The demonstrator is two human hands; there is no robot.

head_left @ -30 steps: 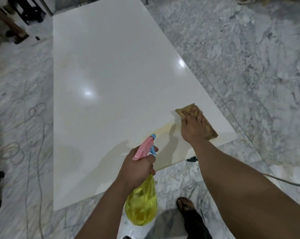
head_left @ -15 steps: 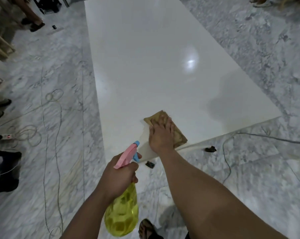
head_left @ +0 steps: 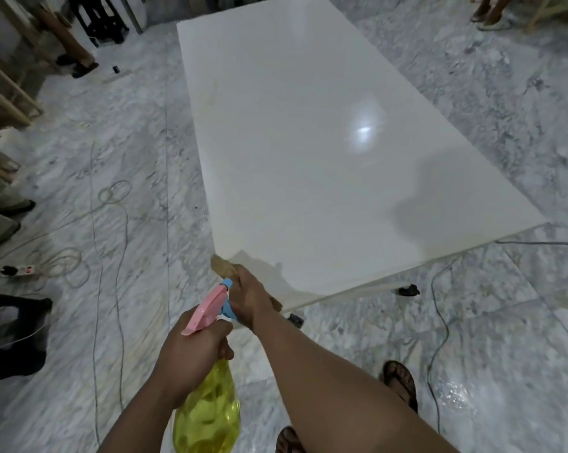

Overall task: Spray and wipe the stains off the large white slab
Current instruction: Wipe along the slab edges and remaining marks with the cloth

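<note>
Head view.

Large white slab [head_left: 308,142]: glossy, long, running from near centre to the far end of the frame; raised slightly off a grey-veined marble floor [head_left: 472,322]. Faint yellowish stains along the near edge and near the far left edge. Bright light reflection right of centre.

Right hand [head_left: 251,297]: at the slab's near left corner, fingers curled over a brown cloth [head_left: 222,266]; cloth pressed on the corner, one end sticking out past the far left of the hand.

Left hand [head_left: 191,354]: near, below the slab's corner, clamped round the neck of a spray bottle [head_left: 207,416]. Bottle: yellow translucent body hanging below the fist, pink trigger head with blue nozzle pointing far, towards the right hand and just beside it.

Sandalled feet [head_left: 401,384]: near, right of the right forearm, on the floor.

Cables [head_left: 437,322]: loose on the floor, right and left of the slab.

Power strip [head_left: 23,270]: on the floor, far left of the hands, beside coiled cord.

Other persons' legs: far left and far right corners.
</note>
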